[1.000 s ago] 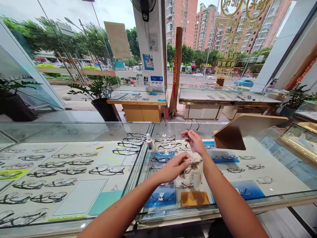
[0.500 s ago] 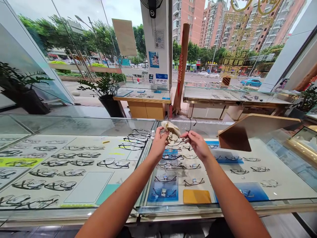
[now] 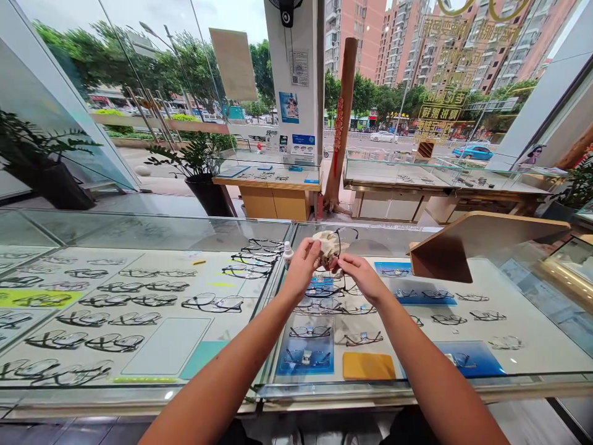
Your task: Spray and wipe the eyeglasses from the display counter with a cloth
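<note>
Over the glass display counter (image 3: 273,309), my left hand (image 3: 302,267) is closed on a crumpled cream cloth (image 3: 327,243). My right hand (image 3: 360,275) pinches a pair of dark thin-framed eyeglasses (image 3: 348,233), whose upper part sticks up above the fingers. Cloth and eyeglasses meet between my two hands, and the cloth covers part of the frame. Just left of my left hand stands a small white spray bottle (image 3: 288,254). Beneath my hands, rows of eyeglasses lie inside the case.
A slanted brown wooden stand (image 3: 482,244) rests on the counter to the right. An orange case (image 3: 369,366) lies near the front edge. More eyeglasses (image 3: 213,301) fill the left display. Beyond are low showcases (image 3: 269,191), a wooden post (image 3: 343,123) and a potted plant (image 3: 206,173).
My right hand has moved left and slightly down, bringing the eyeglasses against the cloth. My left hand has shifted slightly right. More of the spray bottle now shows.
</note>
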{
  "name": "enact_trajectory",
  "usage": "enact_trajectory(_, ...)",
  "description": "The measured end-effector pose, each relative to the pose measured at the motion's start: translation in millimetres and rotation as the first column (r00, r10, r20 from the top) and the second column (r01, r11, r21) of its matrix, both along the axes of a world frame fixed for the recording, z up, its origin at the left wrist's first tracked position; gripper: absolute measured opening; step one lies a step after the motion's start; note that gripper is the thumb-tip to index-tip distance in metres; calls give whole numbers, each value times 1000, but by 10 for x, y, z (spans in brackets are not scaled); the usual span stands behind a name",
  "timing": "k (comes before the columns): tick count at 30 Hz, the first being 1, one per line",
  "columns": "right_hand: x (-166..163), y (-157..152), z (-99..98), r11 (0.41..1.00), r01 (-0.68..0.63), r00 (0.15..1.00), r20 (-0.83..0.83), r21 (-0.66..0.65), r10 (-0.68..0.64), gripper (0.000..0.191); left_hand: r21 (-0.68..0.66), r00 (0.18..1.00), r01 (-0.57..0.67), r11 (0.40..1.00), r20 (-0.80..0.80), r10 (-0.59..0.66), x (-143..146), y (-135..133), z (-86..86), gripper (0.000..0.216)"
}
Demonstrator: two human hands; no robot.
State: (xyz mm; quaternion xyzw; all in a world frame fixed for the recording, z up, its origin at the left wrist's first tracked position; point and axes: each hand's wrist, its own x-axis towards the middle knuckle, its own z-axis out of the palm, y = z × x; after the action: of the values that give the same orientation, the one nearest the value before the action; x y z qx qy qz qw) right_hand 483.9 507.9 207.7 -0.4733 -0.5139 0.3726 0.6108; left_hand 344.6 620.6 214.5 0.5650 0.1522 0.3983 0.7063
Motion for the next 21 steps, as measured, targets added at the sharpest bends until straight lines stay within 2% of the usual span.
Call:
enact_trajectory(3, -26, -3, -8, 1000, -28, 998, 57, 5, 28, 37, 45, 999, -16, 999, -46, 18, -3, -15, -3, 53)
enact_trajectory(7, -48, -16, -13, 997, -70, 994, 88, 16, 68, 38, -12, 998, -2, 1000, -58, 2, -6, -30, 3, 57)
enact_trajectory(9, -51, -25, -6, 996, -87, 992, 93, 20, 85, 37, -40, 998, 36, 999, -49, -38, -9, -38, 12, 55)
enact_trajectory(15, -54, -38, 19, 995, -97, 994, 42, 12, 97, 37, -34, 966, 258, 966, -14, -259, -35, -90, 73, 50)
enact_trajectory(18, -57, -30, 8, 996, -86, 996, -8, -5, 86, 38, -74, 958, 288, 955, 6, -288, -59, -113, 102, 48)
enact_trajectory(21, -69, -21, -5, 991, -129, 989, -67, -16, 128, 37, -103, 953, 302, 948, 12, -302, -79, -111, 108, 46)
